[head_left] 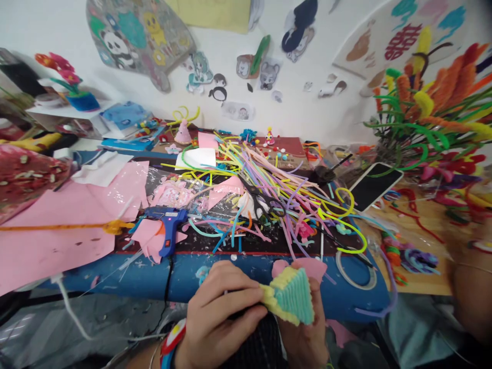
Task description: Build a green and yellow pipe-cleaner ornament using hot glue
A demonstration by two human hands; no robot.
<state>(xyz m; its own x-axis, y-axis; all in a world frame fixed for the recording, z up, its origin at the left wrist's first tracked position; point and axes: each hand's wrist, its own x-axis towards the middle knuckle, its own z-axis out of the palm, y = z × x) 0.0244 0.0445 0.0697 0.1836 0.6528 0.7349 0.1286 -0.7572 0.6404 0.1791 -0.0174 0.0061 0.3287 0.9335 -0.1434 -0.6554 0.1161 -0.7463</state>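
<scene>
One fuzzy yellow-teal wedge (pixel 294 296), taper leftward, long axis roughly crosswise

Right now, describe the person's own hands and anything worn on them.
The left hand and right hand are ungloved. The left wears a wristband in red, white, yellow and blue, with no sleeve visible above it. On the right, no band shows.

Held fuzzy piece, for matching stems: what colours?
The fuzzy piece is pale yellow and turquoise; head view.
</scene>
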